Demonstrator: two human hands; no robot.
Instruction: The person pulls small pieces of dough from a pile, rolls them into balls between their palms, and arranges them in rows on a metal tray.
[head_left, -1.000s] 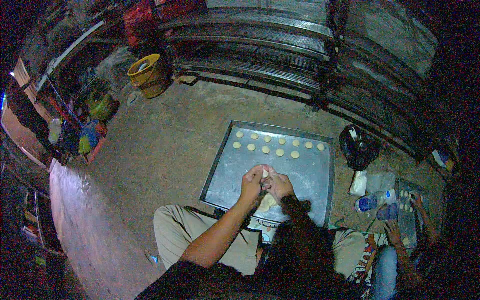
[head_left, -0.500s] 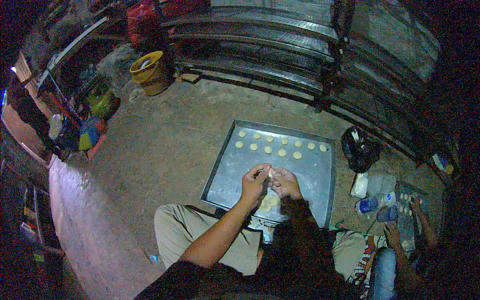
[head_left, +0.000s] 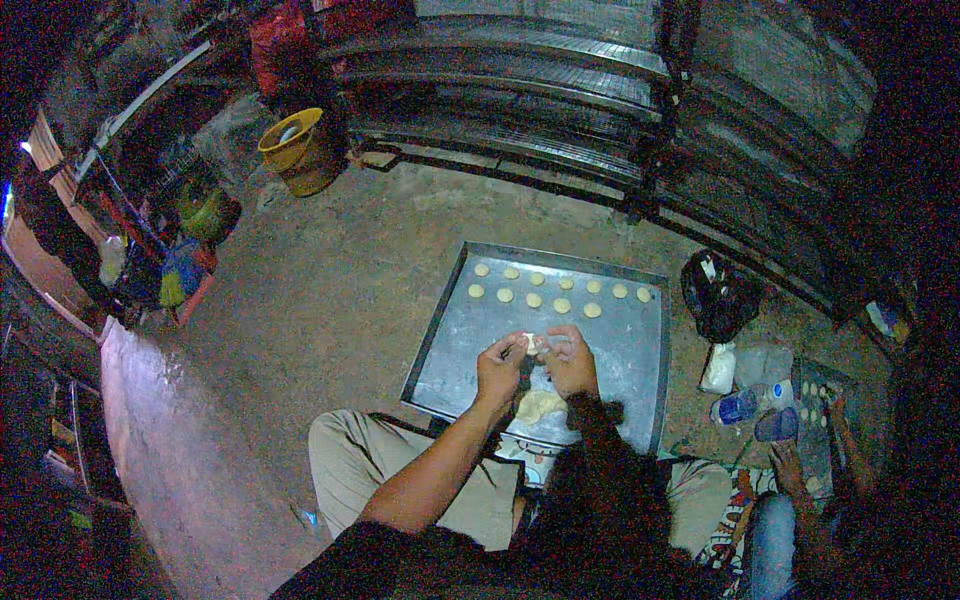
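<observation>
Over the middle of a wide metal baking tray, both my hands pinch one small pale piece of dough. The fingertips of my left hand grip its left side. From the other side, my right hand holds it, thumb and fingers close together. Just below them a larger lump of dough lies on the near part of the tray, partly hidden by my right forearm. Toward the far edge, flat round dough pieces lie in two rows.
A black plastic bag and a white packet sit right of the tray. Beyond them, another person's hands are near a second tray with dough pieces. A yellow bucket stands far left, and metal racks line the back.
My right hand's fingers have lifted and straightened a little. The dough piece between my fingertips shows more, slightly to the left. The rows on the tray are unchanged.
</observation>
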